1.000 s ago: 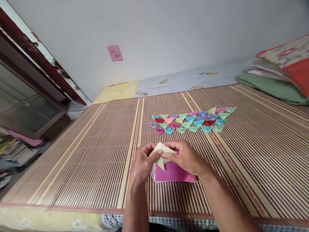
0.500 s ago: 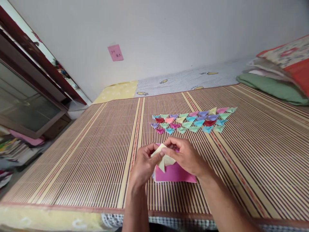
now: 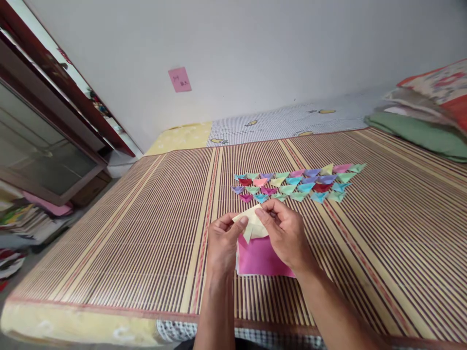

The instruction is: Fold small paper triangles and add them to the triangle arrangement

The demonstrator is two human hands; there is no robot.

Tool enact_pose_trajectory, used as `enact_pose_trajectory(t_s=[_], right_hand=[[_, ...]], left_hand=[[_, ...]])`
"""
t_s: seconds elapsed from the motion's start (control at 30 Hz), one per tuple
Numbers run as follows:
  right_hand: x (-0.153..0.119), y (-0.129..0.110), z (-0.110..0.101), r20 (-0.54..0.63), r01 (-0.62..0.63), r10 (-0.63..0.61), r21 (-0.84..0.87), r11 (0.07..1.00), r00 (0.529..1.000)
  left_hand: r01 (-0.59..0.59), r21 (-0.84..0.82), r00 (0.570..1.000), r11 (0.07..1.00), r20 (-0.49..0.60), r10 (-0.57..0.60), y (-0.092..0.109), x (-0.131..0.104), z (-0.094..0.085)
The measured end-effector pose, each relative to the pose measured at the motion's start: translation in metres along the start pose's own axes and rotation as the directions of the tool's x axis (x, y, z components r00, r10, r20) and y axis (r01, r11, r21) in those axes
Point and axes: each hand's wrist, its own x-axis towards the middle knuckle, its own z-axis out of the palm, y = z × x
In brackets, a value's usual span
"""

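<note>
A pale yellow sheet of folded paper is pinched between both hands, with one pointed flap hanging down. My left hand grips its left side, thumb on the front face. My right hand holds the upper right edge, thumb also in front and fingers curled behind. Just below lies a stack of paper with a magenta sheet on top, partly covered by the hands. Beyond the hands, several small folded paper boats in many colours stand in rows.
A striped bamboo mat covers the bed. Folded bedding and a floral pillow are piled at the right. A pink note is stuck on the wall. Books lie at the left beside a glass-panelled door.
The yellow paper has been turned and raised slightly, its top edge now nearer level. My right thumb has shifted to the upper right. The camera view has moved a little.
</note>
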Motion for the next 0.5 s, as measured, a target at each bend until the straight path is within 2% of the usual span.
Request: enact_pose_trajectory(t_s=[0.2, 0.4, 0.5], right_hand=[[0.0010, -0.0008, -0.0020, -0.059, 0.068, -0.073, -0.076, 0.995, 0.996], [0.0034, 0.0028, -0.0048, -0.046, 0.025, -0.026, -0.013, 1.000, 0.999], [0.0043, 0.0042, -0.0086, -0.029, -0.011, 0.012, 0.050, 0.999, 1.000]], left_hand=[[-0.001, -0.026, 0.997, 1.000, 0.072, 0.003, -0.0008, -0.0006, -0.0021], [0.045, -0.129, 0.992, 0.991, 0.123, -0.029, 0.0006, 0.0006, -0.0002], [0.022, -0.158, 0.996, 0.987, 0.090, -0.008, 0.0045, 0.0024, -0.0036]])
